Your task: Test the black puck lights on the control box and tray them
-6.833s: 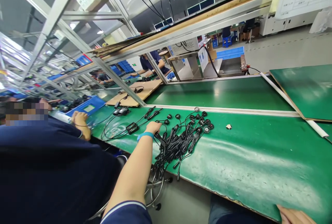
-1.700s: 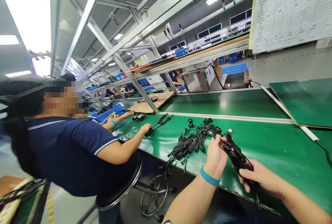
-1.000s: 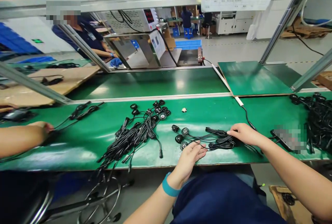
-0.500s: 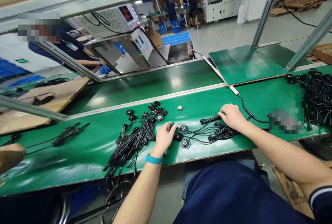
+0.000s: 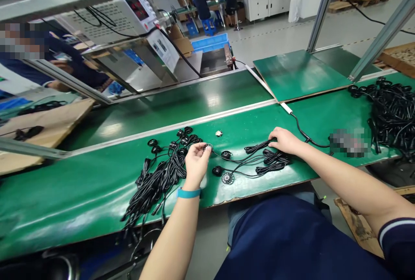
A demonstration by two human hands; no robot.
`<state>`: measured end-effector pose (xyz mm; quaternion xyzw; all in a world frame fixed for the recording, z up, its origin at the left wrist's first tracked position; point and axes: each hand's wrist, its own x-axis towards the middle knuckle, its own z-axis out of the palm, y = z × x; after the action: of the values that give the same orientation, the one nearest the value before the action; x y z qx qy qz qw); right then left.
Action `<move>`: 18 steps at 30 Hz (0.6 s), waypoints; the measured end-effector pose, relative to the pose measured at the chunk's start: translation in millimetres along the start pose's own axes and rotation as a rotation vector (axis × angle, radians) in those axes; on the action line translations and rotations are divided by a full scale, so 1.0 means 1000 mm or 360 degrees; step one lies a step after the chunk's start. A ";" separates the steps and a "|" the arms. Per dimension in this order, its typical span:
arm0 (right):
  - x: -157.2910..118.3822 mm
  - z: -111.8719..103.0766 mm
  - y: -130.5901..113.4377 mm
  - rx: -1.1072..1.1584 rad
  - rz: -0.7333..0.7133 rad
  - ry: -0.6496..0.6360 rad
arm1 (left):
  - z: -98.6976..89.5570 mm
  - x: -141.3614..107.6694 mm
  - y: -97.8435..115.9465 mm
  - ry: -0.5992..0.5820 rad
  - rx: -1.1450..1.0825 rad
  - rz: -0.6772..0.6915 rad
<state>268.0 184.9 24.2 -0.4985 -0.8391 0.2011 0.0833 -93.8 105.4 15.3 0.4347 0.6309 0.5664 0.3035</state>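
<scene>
My left hand (image 5: 196, 164), with a blue band at the wrist, pinches the round black head (image 5: 208, 147) of a cable just above the green bench top. From that head a thin black cable runs right, toward a folded cable bundle (image 5: 256, 147). My right hand (image 5: 284, 141) has its thumb and fingers closed on the end of this bundle. Between my hands lie more round heads: one black cap (image 5: 217, 170) and two ring-shaped ones (image 5: 228, 178). Their folded cables (image 5: 274, 163) rest just below my right hand. Left of my left hand lies a pile of black cables (image 5: 162, 176).
A small whitish piece (image 5: 219, 133) lies behind my hands. Another heap of black cables (image 5: 392, 111) covers the bench's right end. A raised green board (image 5: 301, 74) stands behind, near metal posts. Across the bench at left is a person (image 5: 71, 62).
My left hand has lifted the round head slightly, drawing its cable out from the others. My right hand stays at the bundle. The view has shifted, and the separate cables at far left are gone from sight.
</scene>
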 end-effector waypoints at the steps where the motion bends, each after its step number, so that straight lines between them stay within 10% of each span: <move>1: 0.005 -0.002 -0.001 -0.0015 -0.0003 -0.0016 | 0.001 0.004 -0.001 0.0023 -0.0041 -0.0016; 9: -0.005 -0.029 -0.020 -0.0095 0.0051 0.0142 | 0.000 0.032 -0.030 0.0115 0.0188 -0.0010; 18: -0.064 -0.028 -0.021 0.0020 -0.0214 -0.0304 | -0.002 0.012 -0.015 0.0252 0.0934 0.0374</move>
<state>292.1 127.0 61.9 -0.4191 -0.8735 0.2470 0.0195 -103.9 115.9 2.2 0.5281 0.7345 0.4236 0.0479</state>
